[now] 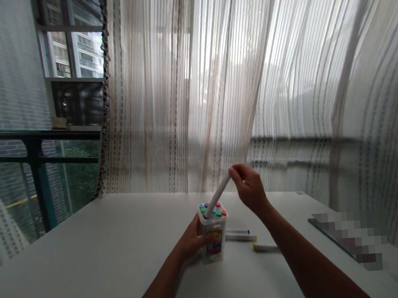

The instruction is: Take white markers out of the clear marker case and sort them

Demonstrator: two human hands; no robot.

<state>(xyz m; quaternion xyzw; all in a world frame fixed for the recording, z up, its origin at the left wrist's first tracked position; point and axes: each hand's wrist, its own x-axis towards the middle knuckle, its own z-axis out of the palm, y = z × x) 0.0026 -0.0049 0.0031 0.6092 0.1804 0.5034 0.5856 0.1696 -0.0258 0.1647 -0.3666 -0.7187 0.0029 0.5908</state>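
Note:
My left hand (193, 240) is wrapped round a clear plastic marker case (213, 252) that stands upright on the white table. Several markers with coloured ends (219, 213) fill the case: teal, purple, green, pink and orange show. Between the fingertips of my right hand (248, 184) is the upper end of a white marker (218, 195). It slants, its lower end at the mouth of the case; how deep it sits I cannot tell. Right of the case lie a blue-ended marker (237, 231), a yellow-ended marker (241, 237) and another yellow-ended marker (265, 247), partly behind my right forearm.
A dark, flat object (345, 241), blurred out by pixels, lies on the right of the white table (101, 260). Striped sheer curtains (182, 100) hang behind the table's far edge. At left are a green metal railing (36, 156) and a window.

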